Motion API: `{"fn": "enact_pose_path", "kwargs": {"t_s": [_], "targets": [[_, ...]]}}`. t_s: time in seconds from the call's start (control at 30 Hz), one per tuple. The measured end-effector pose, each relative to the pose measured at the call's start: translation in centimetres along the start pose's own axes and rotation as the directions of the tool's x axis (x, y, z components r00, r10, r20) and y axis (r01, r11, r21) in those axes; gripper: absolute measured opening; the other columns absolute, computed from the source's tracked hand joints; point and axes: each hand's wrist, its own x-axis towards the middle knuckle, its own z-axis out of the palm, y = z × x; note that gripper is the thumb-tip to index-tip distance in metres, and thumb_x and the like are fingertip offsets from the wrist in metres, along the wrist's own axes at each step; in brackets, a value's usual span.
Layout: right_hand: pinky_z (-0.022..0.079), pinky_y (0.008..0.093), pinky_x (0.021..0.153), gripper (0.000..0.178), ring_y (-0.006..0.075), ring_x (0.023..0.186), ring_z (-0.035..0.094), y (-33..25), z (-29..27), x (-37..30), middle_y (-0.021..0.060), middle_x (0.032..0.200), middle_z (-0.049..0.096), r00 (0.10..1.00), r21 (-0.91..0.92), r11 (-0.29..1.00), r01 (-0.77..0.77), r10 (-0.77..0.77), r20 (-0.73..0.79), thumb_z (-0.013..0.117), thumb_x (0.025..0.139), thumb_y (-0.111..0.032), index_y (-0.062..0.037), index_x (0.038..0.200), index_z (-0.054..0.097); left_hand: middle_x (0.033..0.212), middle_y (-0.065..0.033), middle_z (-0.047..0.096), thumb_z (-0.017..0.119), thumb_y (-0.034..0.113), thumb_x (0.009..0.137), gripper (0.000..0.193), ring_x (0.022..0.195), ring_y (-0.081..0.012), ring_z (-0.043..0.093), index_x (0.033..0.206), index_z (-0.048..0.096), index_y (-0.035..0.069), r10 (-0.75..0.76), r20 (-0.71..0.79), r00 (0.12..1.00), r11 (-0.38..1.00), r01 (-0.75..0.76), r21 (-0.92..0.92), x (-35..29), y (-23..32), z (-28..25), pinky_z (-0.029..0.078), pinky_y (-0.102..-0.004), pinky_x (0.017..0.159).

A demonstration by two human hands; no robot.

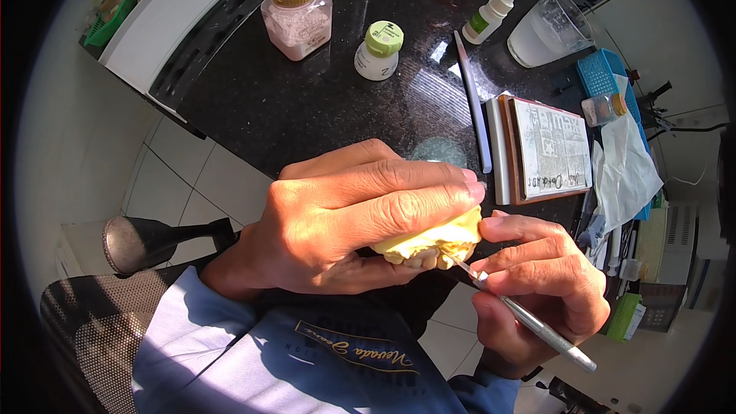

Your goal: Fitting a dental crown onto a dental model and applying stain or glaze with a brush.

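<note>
Nearest, the right hand (548, 284) is closed in a pencil-style grip on a slim tool (546, 331) with a silver metal handle; the handle slants near and right, its fine tip pointing far and left. Just left of that hand, the yellow model (429, 244) with a row of tooth shapes is gripped in the left hand (337, 222), fingers laid along its far side and a digit against its near left side. The model sits between both hands, its right edge near the right fingertips. The tool's tip meets the model's near side, beside the tooth shapes; depth of contact cannot be determined. Beyond the hands, on the black tabletop (245, 100), a printed pad (552, 146) lies right, with a lavender stick (474, 107) left of it. Farther stand a green-capped jar (377, 52), a dropper bottle (491, 17) and a jar of pink powder (297, 24).
</note>
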Motion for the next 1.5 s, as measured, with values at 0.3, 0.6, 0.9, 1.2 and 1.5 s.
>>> {"fn": "enact_pose_path", "kwargs": {"t_s": [0.3, 0.6, 0.9, 1.2, 1.5], "targets": [[0.056, 0.0415, 0.081, 0.03, 0.0302, 0.089, 0.068, -0.06, 0.03, -0.08, 0.0115, 0.081, 0.069, 1.0, -0.008, 1.0, 0.004, -0.004, -0.002, 0.081, 0.063, 0.003, 0.0001, 0.087, 0.064, 0.1, -0.0207, 0.068, 0.079, 0.011, 0.059, 0.051, 0.075, -0.0236, 0.067, 0.107, 0.066, -0.003, 0.006, -0.007, 1.0, 1.0, -0.006, -0.006, -0.05, -0.09, 0.05, 0.052, -0.0283, 0.061], [0.051, 0.0478, 0.084, 0.022, 0.0349, 0.082, 0.067, 0.14, 0.11, -0.04, 0.0177, 0.072, 0.066, 0.999, -0.02, 0.999, 0.046, -0.045, 0.02, 0.073, 0.066, -0.001, 0.0015, 0.082, 0.059, 0.1, -0.0217, 0.067, 0.079, 0.013, 0.06, 0.051, 0.076, -0.0238, 0.067, 0.107, 0.066, -0.004, 0.011, 0.005, 1.0, 1.0, -0.011, -0.008, 0.0, -0.06, -0.13, 0.052, -0.0286, 0.061], [0.052, 0.0484, 0.083, 0.018, 0.0339, 0.081, 0.067, 0.21, 0.57, -0.27, 0.0179, 0.07, 0.065, 0.997, -0.026, 0.998, 0.056, -0.057, -0.042, 0.071, 0.069, -0.002, 0.0014, 0.079, 0.057, 0.099, -0.0202, 0.068, 0.079, 0.01, 0.061, 0.048, 0.076, -0.0231, 0.067, 0.106, 0.066, -0.002, 0.024, -0.038, 0.999, 0.997, -0.021, 0.074, 0.05, 0.08, 0.22, 0.052, -0.0277, 0.061], [0.051, 0.0485, 0.086, 0.018, 0.033, 0.082, 0.067, 0.17, 0.08, -0.29, 0.018, 0.07, 0.065, 0.999, -0.038, 0.999, 0.03, -0.029, 0.027, 0.07, 0.068, 0.0, 0.0017, 0.08, 0.057, 0.098, -0.0197, 0.068, 0.079, 0.009, 0.059, 0.049, 0.074, -0.0216, 0.066, 0.106, 0.067, -0.001, 0.027, -0.042, 0.999, 0.995, -0.023, 0.093, 0.05, 0.12, 0.34, 0.053, -0.0264, 0.06], [0.051, 0.0469, 0.085, 0.019, 0.0331, 0.085, 0.067, 0.22, -0.12, -0.28, 0.0179, 0.07, 0.065, 0.999, -0.019, 1.0, 0.017, -0.016, 0.037, 0.071, 0.068, 0.0, 0.0017, 0.081, 0.058, 0.098, -0.0195, 0.069, 0.08, 0.008, 0.059, 0.049, 0.074, -0.0212, 0.066, 0.105, 0.067, -0.001, 0.024, -0.043, 0.999, 0.995, -0.02, 0.1, 0.0, 0.1, 0.43, 0.053, -0.0262, 0.06]]}}
